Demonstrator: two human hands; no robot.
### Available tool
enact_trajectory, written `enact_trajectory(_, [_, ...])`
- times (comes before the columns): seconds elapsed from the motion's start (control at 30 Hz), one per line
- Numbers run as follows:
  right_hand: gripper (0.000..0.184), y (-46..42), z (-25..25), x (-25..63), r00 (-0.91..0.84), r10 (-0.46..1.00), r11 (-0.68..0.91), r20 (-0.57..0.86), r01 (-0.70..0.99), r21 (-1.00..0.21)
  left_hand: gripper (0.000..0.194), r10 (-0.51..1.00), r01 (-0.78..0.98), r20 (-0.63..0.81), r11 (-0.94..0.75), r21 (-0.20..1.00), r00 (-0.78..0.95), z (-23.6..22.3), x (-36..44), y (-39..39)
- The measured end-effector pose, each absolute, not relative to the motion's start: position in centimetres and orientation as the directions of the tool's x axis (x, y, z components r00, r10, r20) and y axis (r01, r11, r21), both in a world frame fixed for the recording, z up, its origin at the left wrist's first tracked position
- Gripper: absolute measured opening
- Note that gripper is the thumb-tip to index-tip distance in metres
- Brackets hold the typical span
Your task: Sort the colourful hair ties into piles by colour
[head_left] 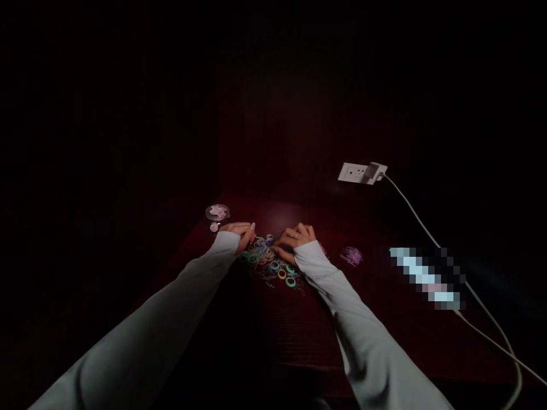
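Note:
A loose heap of colourful hair ties (274,265) lies on the dark red table, with rings in green, yellow and blue mixed with thin elastic bands. At the heap's left edge is my left hand (240,232), its thumb and fingers pressed together; whatever they pinch is too small to make out. My right hand (298,236), with a ring on one finger, reaches into the heap's right side. Its fingers are curled, their tips among the bands, and what they grip is hidden.
A clear round container (217,212) of pink pieces stands at the far left, with a pink round piece (214,227) before it. Rightward lies a bunch of purple bands (351,255). Beyond are a blurred-out bright device (425,277), a white cable (410,204) and a wall socket (352,172) with charger.

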State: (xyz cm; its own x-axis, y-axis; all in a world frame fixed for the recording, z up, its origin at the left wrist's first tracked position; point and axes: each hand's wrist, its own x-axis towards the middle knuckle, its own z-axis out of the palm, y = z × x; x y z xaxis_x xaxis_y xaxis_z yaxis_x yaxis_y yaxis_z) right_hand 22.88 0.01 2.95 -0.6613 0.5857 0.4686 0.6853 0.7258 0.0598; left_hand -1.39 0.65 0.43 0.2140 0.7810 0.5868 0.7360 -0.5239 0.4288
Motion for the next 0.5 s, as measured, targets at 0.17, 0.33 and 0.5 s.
enact_trajectory(0.17, [0.023,1.2,3.4,25.1,-0.654,0.578,0.743,0.489,0.669,0.016,0.054,0.771,0.777,0.570,-0.534,0.334,0.285,0.2,-0.9,0.1])
enact_trajectory(0.33, [0.033,1.0,3.5,24.9,-0.652,0.603,0.731,0.459,0.682,0.008,0.044,0.797,0.798,0.519,-0.513,0.316,0.307,0.7,-0.6,-0.8])
enact_trajectory(0.5, [0.038,0.9,3.6,25.1,-0.645,0.631,0.722,0.431,0.691,-0.022,0.037,0.810,0.801,0.481,-0.515,0.307,0.337,0.7,-0.6,-0.6])
